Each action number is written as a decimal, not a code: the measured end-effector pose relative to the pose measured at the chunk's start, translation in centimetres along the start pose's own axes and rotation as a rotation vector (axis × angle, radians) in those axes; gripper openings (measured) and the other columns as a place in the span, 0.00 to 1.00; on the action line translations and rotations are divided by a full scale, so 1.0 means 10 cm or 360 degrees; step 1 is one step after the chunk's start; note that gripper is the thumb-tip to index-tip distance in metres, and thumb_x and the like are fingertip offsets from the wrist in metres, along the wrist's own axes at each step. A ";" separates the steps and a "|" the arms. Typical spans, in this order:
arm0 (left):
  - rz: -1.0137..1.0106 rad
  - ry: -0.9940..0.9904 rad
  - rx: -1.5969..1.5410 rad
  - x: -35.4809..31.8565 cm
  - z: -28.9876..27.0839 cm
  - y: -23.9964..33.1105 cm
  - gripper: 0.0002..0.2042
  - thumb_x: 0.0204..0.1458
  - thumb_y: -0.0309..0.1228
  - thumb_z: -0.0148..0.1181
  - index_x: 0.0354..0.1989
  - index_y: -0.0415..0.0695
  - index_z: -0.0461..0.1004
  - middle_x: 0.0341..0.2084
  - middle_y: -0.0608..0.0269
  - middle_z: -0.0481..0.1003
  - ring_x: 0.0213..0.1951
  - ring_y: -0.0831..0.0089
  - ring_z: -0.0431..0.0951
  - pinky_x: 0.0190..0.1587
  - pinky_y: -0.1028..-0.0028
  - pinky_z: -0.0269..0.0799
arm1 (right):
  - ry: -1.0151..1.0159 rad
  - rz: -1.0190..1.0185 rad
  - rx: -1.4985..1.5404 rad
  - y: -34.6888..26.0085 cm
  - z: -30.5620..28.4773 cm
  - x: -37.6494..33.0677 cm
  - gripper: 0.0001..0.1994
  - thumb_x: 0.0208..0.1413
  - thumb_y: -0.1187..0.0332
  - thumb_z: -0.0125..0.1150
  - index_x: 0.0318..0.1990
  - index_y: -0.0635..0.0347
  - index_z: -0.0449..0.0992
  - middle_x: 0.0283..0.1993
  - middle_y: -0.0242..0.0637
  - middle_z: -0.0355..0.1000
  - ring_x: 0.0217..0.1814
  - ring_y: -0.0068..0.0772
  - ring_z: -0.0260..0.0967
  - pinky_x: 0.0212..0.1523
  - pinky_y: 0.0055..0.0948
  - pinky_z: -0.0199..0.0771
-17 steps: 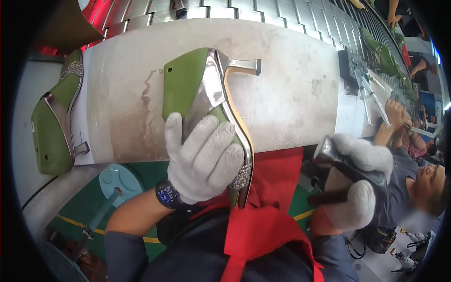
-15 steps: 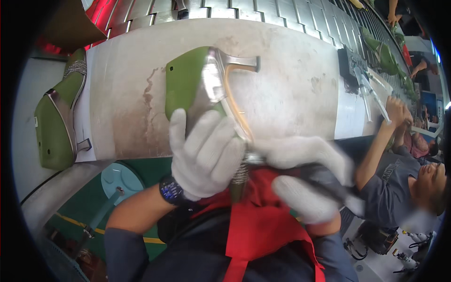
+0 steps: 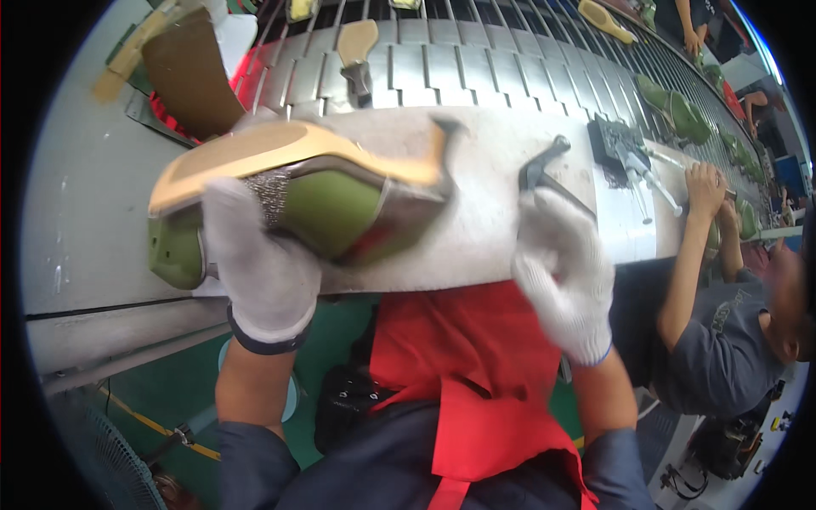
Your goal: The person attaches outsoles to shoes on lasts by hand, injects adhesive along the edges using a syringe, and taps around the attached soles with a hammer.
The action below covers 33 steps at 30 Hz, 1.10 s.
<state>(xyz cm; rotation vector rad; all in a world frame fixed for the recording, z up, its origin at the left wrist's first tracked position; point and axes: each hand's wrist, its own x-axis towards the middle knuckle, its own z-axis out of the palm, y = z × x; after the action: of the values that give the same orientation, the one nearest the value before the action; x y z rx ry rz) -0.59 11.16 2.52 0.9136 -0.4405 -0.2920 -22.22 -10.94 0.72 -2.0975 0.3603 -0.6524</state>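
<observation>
My left hand (image 3: 259,263), in a white knit glove, grips a high-heeled shoe (image 3: 340,166) on a green last. Its tan sole faces up, the toe points left and the blurred heel points right. A glittery strap crosses the front, and silvery material covers the heel end. My gloved right hand (image 3: 565,268) is curled around a dark metal hand tool (image 3: 544,161) at the right of the bench; its jaw or head sticks out beyond the fingers. Behind the held shoe, a second green last (image 3: 174,259) with two small holes is partly hidden.
A slatted metal conveyor (image 3: 459,72) runs beyond the pale bench (image 3: 476,221), carrying a tan sole piece with a heel (image 3: 357,51). A brown board (image 3: 191,72) stands back left. A black block with syringe-like tools (image 3: 625,149) lies right, near a co-worker's hands (image 3: 710,187).
The shoe has swung left and turned sole up in my left hand. My right hand has left the shoe and moved onto the bench at the right. The view has shifted.
</observation>
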 end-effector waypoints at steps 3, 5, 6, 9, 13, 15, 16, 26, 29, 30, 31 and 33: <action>-0.0588 0.0167 0.0042 -0.22 0.16 0.01 0.45 0.69 0.73 0.46 0.60 0.34 0.79 0.50 0.48 0.85 0.52 0.57 0.87 0.60 0.57 0.83 | -0.0307 0.0962 0.1565 -0.16 0.19 -0.29 0.41 0.61 0.72 0.70 0.80 0.68 0.60 0.73 0.47 0.73 0.68 0.37 0.79 0.63 0.36 0.83; -0.0744 0.0136 0.0070 -0.46 0.17 -0.16 0.44 0.70 0.73 0.44 0.61 0.37 0.77 0.53 0.50 0.84 0.52 0.57 0.86 0.58 0.57 0.84 | -0.0494 0.0933 0.1504 -0.12 0.42 -0.51 0.44 0.64 0.62 0.72 0.81 0.73 0.55 0.76 0.45 0.70 0.71 0.38 0.75 0.65 0.34 0.82; -0.0875 0.0203 -0.0071 -0.57 0.14 -0.23 0.43 0.72 0.72 0.42 0.62 0.38 0.76 0.54 0.50 0.83 0.54 0.57 0.86 0.59 0.56 0.84 | -0.0429 0.0917 0.1648 -0.34 0.47 -0.56 0.47 0.65 0.53 0.73 0.81 0.75 0.56 0.74 0.45 0.72 0.72 0.35 0.75 0.68 0.35 0.79; -0.0978 0.0315 -0.0330 -0.72 0.16 -0.25 0.42 0.71 0.72 0.43 0.61 0.38 0.77 0.49 0.49 0.84 0.50 0.57 0.87 0.54 0.55 0.86 | -0.0603 0.1251 0.1974 -0.42 0.45 -0.85 0.46 0.66 0.50 0.69 0.81 0.71 0.57 0.66 0.47 0.78 0.50 0.30 0.84 0.37 0.26 0.85; -0.1099 0.0119 0.0008 -0.92 -0.13 -0.46 0.41 0.71 0.72 0.44 0.57 0.39 0.78 0.45 0.50 0.84 0.43 0.57 0.87 0.48 0.57 0.88 | -0.0543 0.1520 0.2161 -0.56 0.40 -1.05 0.40 0.71 0.52 0.61 0.81 0.71 0.58 0.59 0.48 0.81 0.36 0.30 0.82 0.24 0.27 0.80; -0.1132 0.0115 0.0009 -0.96 -0.09 -0.45 0.41 0.71 0.72 0.44 0.56 0.39 0.79 0.44 0.50 0.84 0.43 0.58 0.87 0.48 0.58 0.89 | -0.0567 0.1579 0.2269 -0.55 0.37 -1.12 0.37 0.72 0.56 0.57 0.80 0.71 0.59 0.55 0.50 0.82 0.33 0.31 0.81 0.24 0.28 0.80; -0.1144 0.0117 0.0013 -0.97 -0.08 -0.44 0.41 0.71 0.73 0.44 0.56 0.39 0.79 0.44 0.50 0.84 0.42 0.58 0.88 0.47 0.58 0.89 | -0.0557 0.1587 0.2272 -0.56 0.35 -1.12 0.37 0.72 0.56 0.57 0.80 0.71 0.59 0.55 0.50 0.82 0.33 0.31 0.81 0.24 0.28 0.80; -0.1170 0.0079 0.0012 -0.98 -0.04 -0.44 0.43 0.69 0.74 0.43 0.55 0.39 0.79 0.43 0.50 0.84 0.40 0.61 0.87 0.44 0.61 0.88 | -0.0680 0.1722 0.2134 -0.56 0.32 -1.17 0.33 0.71 0.58 0.54 0.77 0.71 0.63 0.46 0.44 0.83 0.25 0.27 0.75 0.22 0.27 0.74; -0.1102 0.0137 0.0048 -1.01 -0.07 -0.46 0.43 0.68 0.75 0.45 0.54 0.39 0.79 0.42 0.50 0.84 0.39 0.62 0.87 0.43 0.62 0.88 | -0.0736 0.1652 0.2101 -0.50 0.37 -1.14 0.33 0.71 0.57 0.55 0.75 0.72 0.64 0.46 0.44 0.82 0.27 0.26 0.76 0.24 0.26 0.75; -0.1118 0.0090 0.0058 -1.02 -0.08 -0.44 0.42 0.68 0.73 0.48 0.56 0.38 0.78 0.43 0.51 0.83 0.40 0.63 0.86 0.44 0.63 0.88 | -0.0786 0.1602 0.2102 -0.48 0.38 -1.15 0.33 0.71 0.56 0.57 0.74 0.73 0.65 0.46 0.43 0.82 0.28 0.25 0.76 0.25 0.26 0.75; -0.1134 0.0045 0.0069 -1.02 -0.09 -0.43 0.41 0.68 0.72 0.51 0.58 0.38 0.76 0.43 0.52 0.83 0.40 0.65 0.86 0.44 0.65 0.87 | -0.0803 0.1594 0.2098 -0.47 0.39 -1.16 0.33 0.71 0.56 0.57 0.74 0.73 0.65 0.46 0.43 0.82 0.28 0.25 0.76 0.25 0.26 0.75; -0.1003 0.0051 0.0031 -0.97 0.00 -0.38 0.32 0.70 0.60 0.58 0.62 0.39 0.71 0.46 0.55 0.81 0.43 0.68 0.85 0.45 0.66 0.86 | -0.0714 0.1683 0.2003 -0.45 0.41 -1.20 0.30 0.70 0.57 0.57 0.71 0.73 0.68 0.46 0.42 0.82 0.31 0.25 0.77 0.27 0.25 0.76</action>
<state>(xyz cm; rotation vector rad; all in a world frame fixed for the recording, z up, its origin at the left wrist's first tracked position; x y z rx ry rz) -9.31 13.06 -2.94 1.0597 -0.1133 -0.8467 -29.68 0.10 -1.24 -0.6080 0.5289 0.2472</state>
